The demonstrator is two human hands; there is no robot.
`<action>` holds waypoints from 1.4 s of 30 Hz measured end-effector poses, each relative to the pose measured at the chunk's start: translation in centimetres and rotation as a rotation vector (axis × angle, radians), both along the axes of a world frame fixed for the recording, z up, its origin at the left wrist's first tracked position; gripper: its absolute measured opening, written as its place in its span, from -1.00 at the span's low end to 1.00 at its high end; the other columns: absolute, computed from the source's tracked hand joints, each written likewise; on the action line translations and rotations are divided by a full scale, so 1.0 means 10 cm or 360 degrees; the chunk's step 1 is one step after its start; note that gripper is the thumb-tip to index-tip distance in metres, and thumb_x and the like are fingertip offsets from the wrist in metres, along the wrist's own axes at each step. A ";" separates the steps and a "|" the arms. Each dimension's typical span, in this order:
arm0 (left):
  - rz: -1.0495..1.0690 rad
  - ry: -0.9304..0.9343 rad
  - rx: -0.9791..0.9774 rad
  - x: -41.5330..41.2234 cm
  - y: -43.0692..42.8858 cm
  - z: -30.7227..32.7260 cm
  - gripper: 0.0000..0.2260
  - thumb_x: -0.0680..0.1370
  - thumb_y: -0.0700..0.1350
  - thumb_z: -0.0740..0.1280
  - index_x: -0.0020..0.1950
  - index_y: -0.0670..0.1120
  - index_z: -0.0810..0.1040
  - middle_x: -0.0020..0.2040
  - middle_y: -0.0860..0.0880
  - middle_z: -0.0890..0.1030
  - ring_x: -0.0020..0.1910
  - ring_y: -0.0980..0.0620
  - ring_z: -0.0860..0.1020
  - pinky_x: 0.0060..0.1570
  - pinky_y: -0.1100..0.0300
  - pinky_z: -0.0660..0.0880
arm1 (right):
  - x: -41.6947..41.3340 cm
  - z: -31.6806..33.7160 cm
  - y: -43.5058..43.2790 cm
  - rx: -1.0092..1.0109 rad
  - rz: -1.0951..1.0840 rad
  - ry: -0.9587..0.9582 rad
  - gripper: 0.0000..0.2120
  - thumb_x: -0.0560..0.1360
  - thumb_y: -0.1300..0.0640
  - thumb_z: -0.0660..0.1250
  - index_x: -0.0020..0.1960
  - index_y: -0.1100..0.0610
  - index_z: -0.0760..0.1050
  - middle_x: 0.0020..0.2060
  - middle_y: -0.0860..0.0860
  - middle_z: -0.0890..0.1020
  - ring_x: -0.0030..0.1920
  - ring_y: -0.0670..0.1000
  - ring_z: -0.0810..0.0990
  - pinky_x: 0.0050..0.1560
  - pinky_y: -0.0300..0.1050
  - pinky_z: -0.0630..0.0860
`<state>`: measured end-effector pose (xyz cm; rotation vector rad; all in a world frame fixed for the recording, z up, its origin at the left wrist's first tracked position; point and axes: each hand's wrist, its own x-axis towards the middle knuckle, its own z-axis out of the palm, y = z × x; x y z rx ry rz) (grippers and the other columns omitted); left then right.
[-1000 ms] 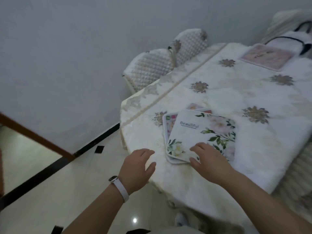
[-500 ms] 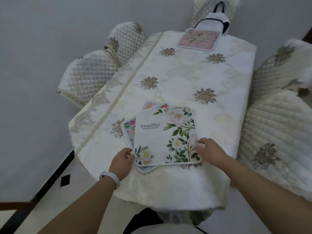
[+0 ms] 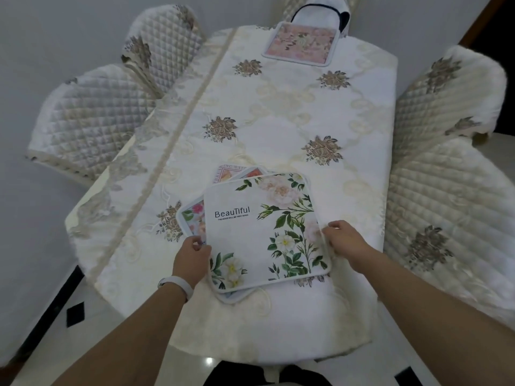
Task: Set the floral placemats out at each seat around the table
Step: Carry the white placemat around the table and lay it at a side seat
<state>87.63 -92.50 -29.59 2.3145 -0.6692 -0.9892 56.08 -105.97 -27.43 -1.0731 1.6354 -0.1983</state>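
Observation:
A stack of floral placemats lies at the near end of the table [image 3: 278, 112]. The top placemat [image 3: 264, 232] is white with green leaves, pale flowers and the word "Beautiful". Edges of the lower placemats [image 3: 192, 218] stick out at its left and far side. My left hand [image 3: 192, 257], with a white wristband, pinches the top placemat's left edge. My right hand [image 3: 345, 243] grips its right edge. A pink placemat [image 3: 301, 44] lies flat at the far end of the table.
A cream embroidered tablecloth covers the table. Two quilted chairs [image 3: 94, 118] stand along the left side and two quilted chairs [image 3: 446, 207] along the right. A far chair [image 3: 317, 9] holds a white bag with black trim. The grey wall is close on the left.
My view has swung round to face down the table's length. Both hands moved from lying on and beside the stack to gripping the top placemat's left and right edges.

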 end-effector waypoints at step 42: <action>-0.0805 0.0817 -0.0514 -1.02 -0.35 0.75 -0.93 0.55 -0.29 0.29 0.00 -0.18 0.53 -0.15 -0.25 0.66 -0.30 -0.12 0.54 -0.29 0.04 0.46 | -0.61 0.96 1.57 -0.0618 -0.0935 0.0241 -0.87 0.52 0.19 0.27 0.00 -0.01 0.48 -0.14 -0.02 0.64 -0.16 0.04 0.64 -0.20 -0.02 0.59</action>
